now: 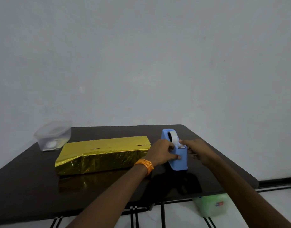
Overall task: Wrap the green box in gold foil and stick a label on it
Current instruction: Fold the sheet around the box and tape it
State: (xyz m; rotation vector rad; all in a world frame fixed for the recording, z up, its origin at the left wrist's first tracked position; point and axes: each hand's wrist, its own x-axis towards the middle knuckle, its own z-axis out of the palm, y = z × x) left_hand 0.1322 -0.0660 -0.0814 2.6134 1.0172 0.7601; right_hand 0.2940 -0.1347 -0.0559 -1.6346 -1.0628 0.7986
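White floor tiling with dark lines [179, 216] is seen nearest, and a pale green translucent plastic tub [210, 205] is set on it under the right edge of a glossy dark brown table [34, 186]. Stacked orange bangles [144, 165] are worn on the left wrist. A light blue plastic tape dispenser [178, 159] is gripped by the left hand [161, 152], its fingers curled round the body. The end of the clear tape [173, 137] is pinched at the cutter by the right hand [196, 149]. Just left of the dispenser, the long flat box wrapped in gold foil [102, 153] is laid on the table. A clear plastic container [52, 135] is placed at the far left corner. The room is closed off behind by a plain grey wall [141, 55].
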